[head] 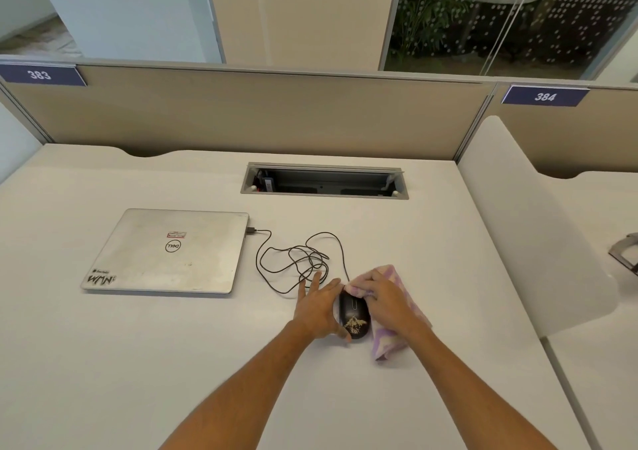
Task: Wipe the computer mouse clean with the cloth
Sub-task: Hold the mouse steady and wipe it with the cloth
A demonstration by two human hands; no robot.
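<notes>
Steadying the black mouse (353,315) on the white desk (138,363), we lay our left hand (319,308) flat against its left side, fingers spread. Our right hand (386,303) presses the pink-and-purple cloth (392,341) against the right side, fingers curled over it. A pale smear marks the mouse's rear.

Bright, even overhead light; the white desk (397,235) is nearly washed out and shadows are faint and soft. Wide-angle distortion bows the partition (241,111) at the edges. Focus is slightly soft throughout.
</notes>
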